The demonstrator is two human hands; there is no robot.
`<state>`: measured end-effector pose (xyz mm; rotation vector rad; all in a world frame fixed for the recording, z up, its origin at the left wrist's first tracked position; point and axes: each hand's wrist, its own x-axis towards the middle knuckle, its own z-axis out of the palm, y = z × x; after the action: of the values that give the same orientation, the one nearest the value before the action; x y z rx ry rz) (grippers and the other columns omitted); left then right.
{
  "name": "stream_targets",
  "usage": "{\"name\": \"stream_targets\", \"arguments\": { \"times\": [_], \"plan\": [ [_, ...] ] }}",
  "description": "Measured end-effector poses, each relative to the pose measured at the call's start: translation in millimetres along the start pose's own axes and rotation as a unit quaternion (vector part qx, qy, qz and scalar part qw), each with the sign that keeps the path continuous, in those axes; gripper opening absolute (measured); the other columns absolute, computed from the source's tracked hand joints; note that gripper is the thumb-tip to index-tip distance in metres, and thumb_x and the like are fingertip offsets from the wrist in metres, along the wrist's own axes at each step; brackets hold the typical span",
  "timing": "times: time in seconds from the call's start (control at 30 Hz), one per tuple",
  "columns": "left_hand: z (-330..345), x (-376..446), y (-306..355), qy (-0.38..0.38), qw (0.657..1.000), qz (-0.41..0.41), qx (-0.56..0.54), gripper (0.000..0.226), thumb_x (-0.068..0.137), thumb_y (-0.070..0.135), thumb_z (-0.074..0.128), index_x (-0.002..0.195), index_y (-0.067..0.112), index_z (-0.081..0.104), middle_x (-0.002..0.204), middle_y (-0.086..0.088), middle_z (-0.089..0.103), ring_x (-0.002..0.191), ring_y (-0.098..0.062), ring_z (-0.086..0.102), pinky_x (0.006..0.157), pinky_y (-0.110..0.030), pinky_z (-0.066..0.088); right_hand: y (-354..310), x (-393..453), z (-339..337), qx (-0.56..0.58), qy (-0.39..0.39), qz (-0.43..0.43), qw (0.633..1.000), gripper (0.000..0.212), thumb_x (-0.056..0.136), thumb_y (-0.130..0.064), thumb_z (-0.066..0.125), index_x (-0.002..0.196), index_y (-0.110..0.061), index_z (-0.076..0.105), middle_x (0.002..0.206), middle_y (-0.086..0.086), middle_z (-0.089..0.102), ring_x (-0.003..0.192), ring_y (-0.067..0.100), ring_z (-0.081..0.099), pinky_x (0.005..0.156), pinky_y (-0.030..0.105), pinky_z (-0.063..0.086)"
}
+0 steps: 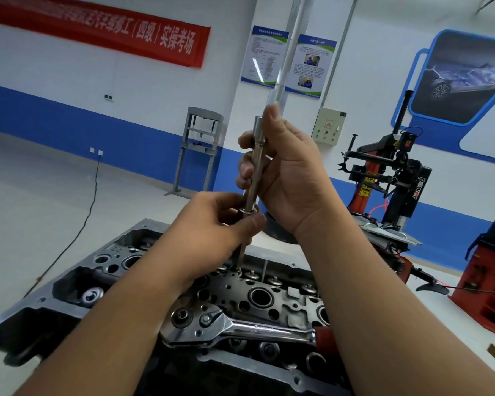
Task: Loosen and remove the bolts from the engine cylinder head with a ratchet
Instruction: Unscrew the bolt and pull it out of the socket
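The grey engine cylinder head [263, 287] lies in front of me, full of round bores and valve tops. My right hand [286, 172] grips a long steel extension bar [255, 172] held upright above the head. Below it my left hand [226, 221] pinches the collar where the bar meets a long bolt [242, 255], whose lower end stands in a hole of the head. The ratchet [240, 330], chrome with a red grip, lies flat on the head near me, untouched.
A red and black tyre changer [389, 184] stands at the right behind the head. A red cabinet [486, 272] is at the far right. A grey press frame [197, 150] stands by the blue-and-white wall. A black cable [77, 224] runs across the floor at left.
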<state>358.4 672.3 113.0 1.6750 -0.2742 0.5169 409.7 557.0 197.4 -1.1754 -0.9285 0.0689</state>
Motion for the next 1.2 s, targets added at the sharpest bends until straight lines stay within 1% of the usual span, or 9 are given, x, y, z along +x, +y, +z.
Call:
{"name": "stream_targets", "arguments": {
  "times": [0.17, 0.3, 0.4, 0.67, 0.77, 0.9, 1.03, 1.13, 1.2],
  "plan": [
    [0.8, -2.3, 4.5, -0.025, 0.999, -0.013, -0.022, 0.02, 0.109, 0.018, 0.054, 0.109, 0.028, 0.07, 0.099, 0.007, 0.079, 0.094, -0.013, 0.077, 0.086, -0.048, 0.063, -1.3, 0.3, 1.0, 0.023, -0.001, 0.044, 0.999, 0.044, 0.104, -0.05, 0.048, 0.094, -0.011, 0.067, 0.082, 0.005, 0.071, 0.053, 0.021, 0.056, 0.055, 0.031, 0.046],
    [-1.9, -1.3, 1.2, 0.027, 0.999, 0.022, 0.015, 0.015, 0.091, 0.023, 0.08, 0.095, 0.036, 0.074, 0.086, 0.005, 0.077, 0.078, -0.018, 0.078, 0.078, -0.049, 0.065, -1.8, -0.5, 1.0, 0.011, 0.002, 0.033, 0.999, 0.04, 0.096, -0.049, 0.06, 0.104, -0.01, 0.055, 0.079, 0.004, 0.07, 0.052, 0.021, 0.055, 0.056, 0.033, 0.048],
    [-3.0, -1.2, 0.0, 0.048, 0.998, 0.037, 0.032, 0.021, 0.081, 0.032, 0.088, 0.094, 0.043, 0.075, 0.084, 0.003, 0.078, 0.076, -0.017, 0.078, 0.078, -0.048, 0.065, -1.1, -0.1, 1.5, -0.002, 0.002, 0.012, 1.0, 0.036, 0.094, -0.045, 0.064, 0.098, -0.011, 0.053, 0.079, 0.005, 0.069, 0.053, 0.023, 0.055, 0.058, 0.034, 0.049],
    [2.3, -0.5, 1.6, -0.016, 1.0, 0.008, 0.016, 0.021, 0.107, 0.016, 0.056, 0.105, 0.031, 0.07, 0.096, 0.008, 0.078, 0.091, -0.012, 0.077, 0.09, -0.052, 0.061, -4.7, -1.1, 3.2, 0.018, 0.03, 0.046, 0.998, 0.041, 0.104, -0.049, 0.049, 0.094, -0.011, 0.061, 0.078, 0.005, 0.07, 0.054, 0.022, 0.053, 0.055, 0.031, 0.045],
    [0.0, -1.1, 1.1, 0.015, 0.999, 0.016, 0.028, 0.017, 0.098, 0.016, 0.071, 0.099, 0.033, 0.071, 0.088, 0.006, 0.078, 0.082, -0.016, 0.078, 0.082, -0.051, 0.064, -5.5, -2.4, 4.2, 0.013, 0.035, 0.041, 0.998, 0.038, 0.101, -0.049, 0.054, 0.098, -0.012, 0.056, 0.077, 0.004, 0.069, 0.052, 0.022, 0.052, 0.055, 0.032, 0.045],
    [-4.0, -2.2, 0.5, 0.068, 0.995, 0.03, 0.072, 0.024, 0.074, 0.035, 0.092, 0.091, 0.03, 0.076, 0.079, 0.004, 0.077, 0.07, -0.017, 0.077, 0.075, -0.048, 0.065, -3.7, -2.7, 4.1, 0.007, 0.032, 0.01, 0.999, 0.035, 0.097, -0.044, 0.062, 0.095, -0.01, 0.052, 0.077, 0.005, 0.069, 0.052, 0.021, 0.054, 0.055, 0.033, 0.046],
    [0.0, -0.3, 1.0, 0.008, 1.0, 0.009, 0.012, 0.004, 0.097, 0.027, 0.072, 0.099, 0.03, 0.075, 0.088, 0.003, 0.079, 0.085, -0.015, 0.078, 0.083, -0.053, 0.063, -4.6, -2.3, 5.0, 0.016, 0.027, 0.025, 0.999, 0.038, 0.101, -0.047, 0.053, 0.094, -0.009, 0.058, 0.078, 0.006, 0.07, 0.054, 0.021, 0.054, 0.055, 0.031, 0.046],
    [1.5, -0.2, 0.0, -0.025, 1.0, 0.007, 0.007, 0.019, 0.106, 0.017, 0.058, 0.109, 0.031, 0.07, 0.097, 0.008, 0.079, 0.093, -0.011, 0.077, 0.086, -0.05, 0.063, -6.0, -1.5, 3.6, 0.036, 0.037, 0.045, 0.998, 0.042, 0.106, -0.047, 0.045, 0.095, -0.01, 0.06, 0.077, 0.005, 0.069, 0.051, 0.021, 0.052, 0.053, 0.029, 0.045],
    [0.8, -0.4, -0.2, -0.007, 1.0, 0.015, 0.011, 0.019, 0.102, 0.014, 0.065, 0.104, 0.031, 0.071, 0.093, 0.007, 0.078, 0.088, -0.015, 0.078, 0.08, -0.051, 0.065, -6.3, -1.9, 3.4, 0.036, 0.039, 0.045, 0.998, 0.042, 0.105, -0.049, 0.047, 0.099, -0.01, 0.06, 0.077, 0.005, 0.07, 0.05, 0.021, 0.052, 0.053, 0.029, 0.044]
  ]
}}
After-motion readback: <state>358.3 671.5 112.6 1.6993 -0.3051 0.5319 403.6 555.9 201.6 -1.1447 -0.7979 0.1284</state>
